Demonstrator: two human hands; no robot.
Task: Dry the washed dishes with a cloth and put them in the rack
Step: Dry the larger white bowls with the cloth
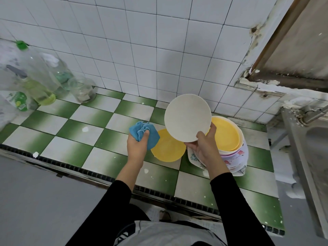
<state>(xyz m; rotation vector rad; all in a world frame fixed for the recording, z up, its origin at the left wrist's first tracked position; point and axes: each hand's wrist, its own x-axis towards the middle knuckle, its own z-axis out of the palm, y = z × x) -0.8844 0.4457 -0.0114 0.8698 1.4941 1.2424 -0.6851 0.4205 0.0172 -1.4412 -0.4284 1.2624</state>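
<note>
Far left: clear plastic bottle with a green cap [22,45] among other bottles, and a clear glass jar [82,90], all against the white tiled wall.
Green-and-white checkered tile counter [74,132] runs across.
Left hand [137,145] is clenched round a bunched blue microfibre cloth [144,133], held above the counter and apart from the plates.
Next right: round yellow plastic plate [168,149] flat on the counter.
Right hand [205,146] grips the lower rim of a round white plate [187,117], thumb on the near face. The plate is held up off the counter, tilted toward the camera (wet or dry: can't tell).
Behind that hand: stack of dishes [237,153], yellow one on top, floral white ones beneath.
Far right: stainless steel sink [312,139].
</note>
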